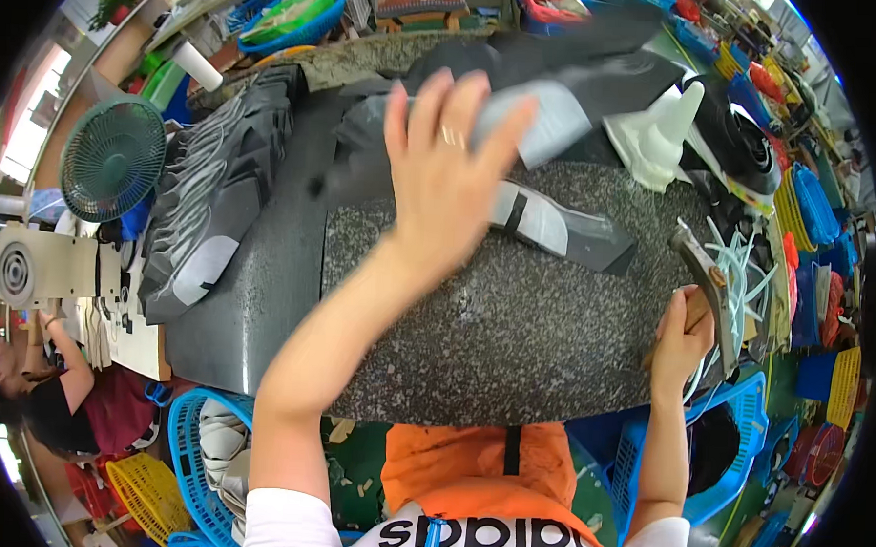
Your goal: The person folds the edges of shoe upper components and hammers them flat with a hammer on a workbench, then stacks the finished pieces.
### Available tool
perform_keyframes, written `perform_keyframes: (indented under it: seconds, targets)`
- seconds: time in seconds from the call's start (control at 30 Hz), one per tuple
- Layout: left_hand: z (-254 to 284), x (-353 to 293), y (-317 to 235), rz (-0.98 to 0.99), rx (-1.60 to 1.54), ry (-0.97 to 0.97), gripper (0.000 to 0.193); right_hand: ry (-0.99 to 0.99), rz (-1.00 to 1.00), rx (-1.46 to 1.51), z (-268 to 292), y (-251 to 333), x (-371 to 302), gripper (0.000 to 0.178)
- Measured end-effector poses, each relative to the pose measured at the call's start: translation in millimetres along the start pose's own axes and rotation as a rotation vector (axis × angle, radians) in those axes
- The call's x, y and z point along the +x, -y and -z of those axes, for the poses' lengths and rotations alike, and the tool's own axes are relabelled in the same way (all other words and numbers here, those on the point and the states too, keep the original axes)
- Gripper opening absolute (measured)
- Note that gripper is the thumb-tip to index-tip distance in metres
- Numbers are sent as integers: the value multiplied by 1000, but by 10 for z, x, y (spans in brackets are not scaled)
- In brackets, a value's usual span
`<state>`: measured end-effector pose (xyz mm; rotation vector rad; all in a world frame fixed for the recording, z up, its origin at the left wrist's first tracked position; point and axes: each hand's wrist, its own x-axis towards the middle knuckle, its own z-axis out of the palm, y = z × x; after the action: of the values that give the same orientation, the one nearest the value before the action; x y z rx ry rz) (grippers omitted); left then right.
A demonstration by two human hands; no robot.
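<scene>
My left hand point(437, 181) reaches over the far side of the bench, fingers spread and slightly blurred. Beside its thumb is a pale grey patch point(557, 122) on dark sheet material, also blurred; I see no firm hold on it. Low at the right, my right hand point(685, 333) is wrapped round the wooden handle of a hammer with a long curved metal head point(711, 285). On the speckled stone slab point(474, 344) lies a dark, flat cut piece with a light grey curved patch point(543, 222) and a short black strip across it.
Overlapping dark pieces with grey patches point(204, 268) line the left side. A white cone-shaped object point(659, 137) stands at the far right, near a bundle of pale strips point(741, 277). Blue baskets point(191, 439) flank me below. Left are a green fan point(114, 157) and another person point(71, 385).
</scene>
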<state>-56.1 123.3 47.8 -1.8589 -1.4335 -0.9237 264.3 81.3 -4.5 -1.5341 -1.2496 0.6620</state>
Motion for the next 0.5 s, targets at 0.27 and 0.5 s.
perform_keyframes:
  seconds: [0.27, 0.5]
  targets:
    - [-863, -217, -851, -113, -247, 698, 44, 213, 272, -44, -181, 146, -49, 21]
    - [582, -856, -892, 115, -796, 1189, 37, 358, 389, -42, -85, 295, -72, 20]
